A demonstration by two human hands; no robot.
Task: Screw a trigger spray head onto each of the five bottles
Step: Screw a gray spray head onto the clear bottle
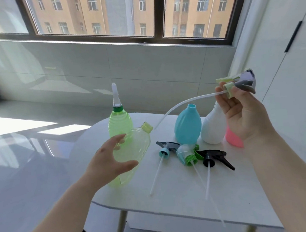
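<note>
Green bottle [135,150] tilted, left hand [108,161] splayed over it; right hand [245,116] pinches grey spray head [244,82].

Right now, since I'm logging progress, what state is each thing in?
ribbed green bottle: upright, white nozzle cap on
pale green bottle: tilted, neck open
blue bottle: upright, neck open
white bottle: upright, top hidden
pink bottle: mostly hidden
grey head: pinched in right hand, off any bottle
teal head: lying loose on table
green head: lying loose
black head: lying loose
left hand: open, by pale green bottle
</note>
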